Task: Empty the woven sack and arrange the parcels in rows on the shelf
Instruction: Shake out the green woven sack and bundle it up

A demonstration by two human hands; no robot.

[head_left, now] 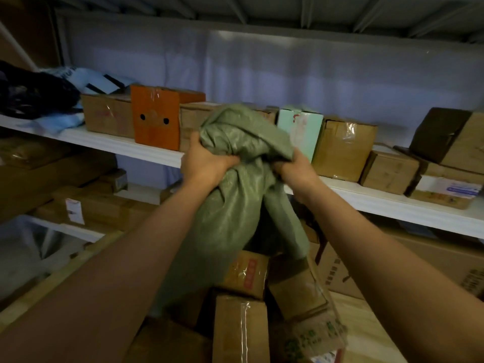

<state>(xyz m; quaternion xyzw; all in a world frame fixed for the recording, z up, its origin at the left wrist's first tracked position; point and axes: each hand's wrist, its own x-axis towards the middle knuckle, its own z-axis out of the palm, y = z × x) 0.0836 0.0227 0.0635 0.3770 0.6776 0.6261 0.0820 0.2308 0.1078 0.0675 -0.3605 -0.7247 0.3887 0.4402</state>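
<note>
1. The woven sack (235,184), green and limp, hangs in front of the white shelf (125,146). Its bunched upper end is level with the shelf edge and its long axis runs downward from there, toward the person.
2. The left hand (207,166) is closed tight on the gathered fabric on the sack's left side. The right hand (296,167) is clenched on the fabric on its right side. Both sit at the same height, so neither is nearer than the other.
3. The sack's lower end, apparently its mouth, hangs over a heap of parcels (241,310) directly beneath it. About five cardboard boxes can be counted there, lying at mixed angles; the bottom frame edge cuts off any more.
4. The sack looks slack and flat, so it is probably empty or nearly so. What remains inside cannot be seen.
5. Behind the sack, on the shelf, a row already stands: an orange box (154,117), a pale green box (301,132) and at least six brown cartons, some of them stacked at the right end.
6. Judged next: lift the sack clear of the heap, set it aside, then carry the parcels up to the shelf.
</note>
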